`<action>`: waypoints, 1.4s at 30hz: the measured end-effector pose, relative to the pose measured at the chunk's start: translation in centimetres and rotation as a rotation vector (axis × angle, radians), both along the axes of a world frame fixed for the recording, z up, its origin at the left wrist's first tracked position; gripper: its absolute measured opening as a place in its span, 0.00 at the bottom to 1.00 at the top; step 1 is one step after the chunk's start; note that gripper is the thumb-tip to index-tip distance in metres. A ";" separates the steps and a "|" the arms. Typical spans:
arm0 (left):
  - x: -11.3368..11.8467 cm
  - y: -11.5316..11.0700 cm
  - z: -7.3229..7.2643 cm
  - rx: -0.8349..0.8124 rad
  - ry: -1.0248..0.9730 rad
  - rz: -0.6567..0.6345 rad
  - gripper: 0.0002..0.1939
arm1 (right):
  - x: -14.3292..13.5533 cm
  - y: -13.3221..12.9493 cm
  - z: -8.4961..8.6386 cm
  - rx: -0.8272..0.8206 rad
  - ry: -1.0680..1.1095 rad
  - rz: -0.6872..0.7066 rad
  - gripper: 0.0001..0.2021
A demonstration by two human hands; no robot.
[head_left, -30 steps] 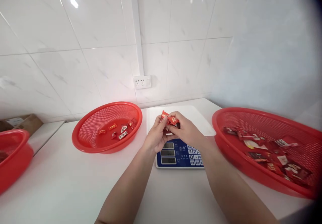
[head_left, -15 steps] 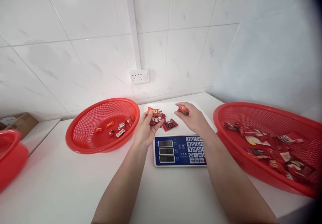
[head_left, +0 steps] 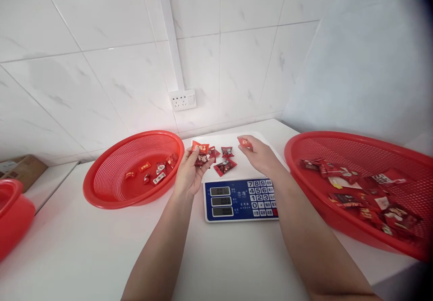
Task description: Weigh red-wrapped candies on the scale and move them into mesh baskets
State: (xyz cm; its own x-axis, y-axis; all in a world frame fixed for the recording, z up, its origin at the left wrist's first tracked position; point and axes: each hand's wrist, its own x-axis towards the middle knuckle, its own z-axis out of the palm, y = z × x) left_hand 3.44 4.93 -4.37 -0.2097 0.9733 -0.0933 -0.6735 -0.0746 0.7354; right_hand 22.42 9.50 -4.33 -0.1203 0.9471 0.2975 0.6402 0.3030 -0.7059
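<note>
My left hand (head_left: pixel 190 171) is closed around several wrapped candies (head_left: pixel 203 158) in red and dark red wrappers, above the left part of a white weighing scale (head_left: pixel 248 172). Between the fingertips of my right hand (head_left: pixel 256 153) is one small red wrapped candy (head_left: pixel 245 142), over the scale's right side. Two wrapped candies lie on the pan between my hands: a dark red one (head_left: pixel 227 151) farther back and a larger red and black one (head_left: pixel 225 167) in front. The blue panel (head_left: pixel 241 200) of the scale faces me, its right end partly covered by my right forearm.
A red mesh basket (head_left: pixel 101 197) with several candies stands left of the scale. On the right, a larger red basket (head_left: pixel 299 188) holds many wrapped candies. Part of another red basket (head_left: pixel 16 219) and a cardboard box (head_left: pixel 29 171) sit at far left. A socket (head_left: pixel 183 100) is on the tiled wall.
A dark candy has left my right hand and lies on the pan. My left hand has shifted slightly left with its candies. The scale's top display reading has changed.
</note>
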 end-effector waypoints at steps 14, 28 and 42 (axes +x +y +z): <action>1.7 -1.4 -0.4 0.197 0.391 -0.173 0.10 | -1.5 -3.1 1.6 0.019 0.222 0.421 0.14; 0.5 -1.2 0.2 0.186 0.383 -0.053 0.08 | 0.3 -2.0 1.6 0.043 0.020 0.125 0.10; -0.1 -0.6 -0.5 0.259 0.691 0.090 0.18 | 0.3 -2.4 2.1 0.000 -0.001 0.047 0.06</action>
